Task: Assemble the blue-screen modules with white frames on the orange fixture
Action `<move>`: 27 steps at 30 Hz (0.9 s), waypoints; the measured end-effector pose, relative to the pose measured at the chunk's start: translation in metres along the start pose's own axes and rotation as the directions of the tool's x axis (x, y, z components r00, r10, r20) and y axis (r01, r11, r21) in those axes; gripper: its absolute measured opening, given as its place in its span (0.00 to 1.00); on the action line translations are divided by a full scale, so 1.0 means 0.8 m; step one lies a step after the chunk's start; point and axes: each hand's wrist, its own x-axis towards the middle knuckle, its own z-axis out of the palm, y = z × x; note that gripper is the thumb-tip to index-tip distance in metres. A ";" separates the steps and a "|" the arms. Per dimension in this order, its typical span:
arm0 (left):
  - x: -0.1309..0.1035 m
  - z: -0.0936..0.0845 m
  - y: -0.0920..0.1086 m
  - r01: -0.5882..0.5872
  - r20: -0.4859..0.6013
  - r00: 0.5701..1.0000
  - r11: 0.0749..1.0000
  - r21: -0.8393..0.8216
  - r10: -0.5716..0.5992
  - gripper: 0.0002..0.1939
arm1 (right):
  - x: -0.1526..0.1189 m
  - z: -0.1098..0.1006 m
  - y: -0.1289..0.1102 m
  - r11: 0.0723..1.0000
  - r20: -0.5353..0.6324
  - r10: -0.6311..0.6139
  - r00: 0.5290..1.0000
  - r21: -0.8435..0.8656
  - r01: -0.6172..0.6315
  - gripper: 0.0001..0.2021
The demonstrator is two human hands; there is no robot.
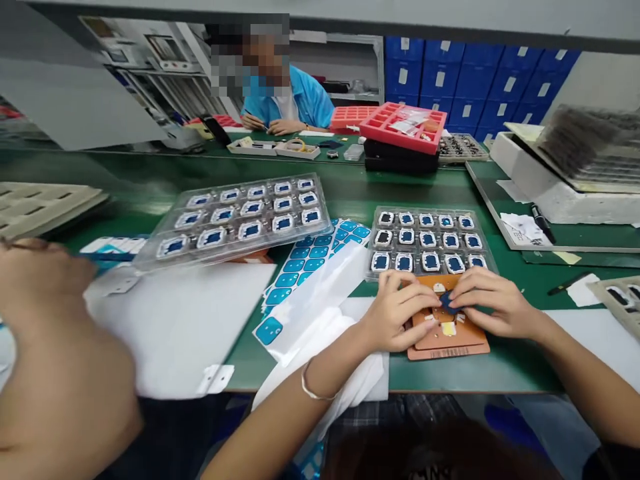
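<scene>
My left hand (400,310) and my right hand (493,300) meet over an orange jig plate (457,340) near the table's front edge. A small dark blue piece (451,303) sits between them, pinched by the fingers of my right hand. The fingertips of my left hand are bent close to its left side; what they grip, if anything, is hidden. White and yellow bits show on the plate. Just behind it lies a clear tray (370,267) with rows of white-framed, dark blue parts.
Left of me stands a second clear tray (240,250), beside blue sticker sheets (300,257). A neighbour's arm (65,347) reaches in at far left. Across the table sits a person in blue (313,100). Red trays (400,127) and a white foam box (530,170) stand farther back.
</scene>
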 end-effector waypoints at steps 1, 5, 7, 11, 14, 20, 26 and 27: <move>-0.001 0.000 0.000 0.028 0.000 1.000 1.000 0.011 -0.028 0.13 | 0.001 0.003 -0.003 1.000 0.018 -0.016 1.000 -0.003 0.016 0.12; -0.003 -0.002 0.000 0.097 0.061 0.993 0.994 0.053 -0.100 0.17 | 0.005 0.010 -0.011 0.998 0.065 -0.025 0.998 -0.052 0.029 0.13; -0.004 -0.003 0.001 0.092 0.104 0.990 0.994 0.058 -0.098 0.17 | 0.004 0.011 -0.013 0.997 0.078 -0.017 0.997 -0.074 0.023 0.13; -0.004 -0.004 0.003 0.099 0.188 0.976 0.992 0.081 -0.113 0.18 | 0.003 0.012 -0.016 0.993 0.074 -0.011 0.997 -0.117 0.020 0.13; -0.003 -0.005 0.004 0.091 0.224 0.968 0.989 0.112 -0.115 0.18 | 0.002 0.013 -0.017 0.991 0.039 -0.016 0.999 -0.129 0.021 0.12; 0.000 -0.010 0.007 0.026 0.216 0.975 0.991 0.131 -0.055 0.17 | 0.000 0.016 -0.012 0.998 -0.099 -0.011 0.995 -0.065 0.004 0.12; 0.001 -0.006 0.009 0.007 0.216 0.976 0.993 0.116 -0.032 0.18 | -0.008 0.008 0.011 0.998 -0.187 0.062 0.980 -0.006 -0.065 0.13; 0.001 -0.005 0.008 0.006 0.218 0.975 0.993 0.115 -0.031 0.18 | -0.010 0.005 0.016 0.996 -0.187 0.080 0.979 -0.022 -0.086 0.13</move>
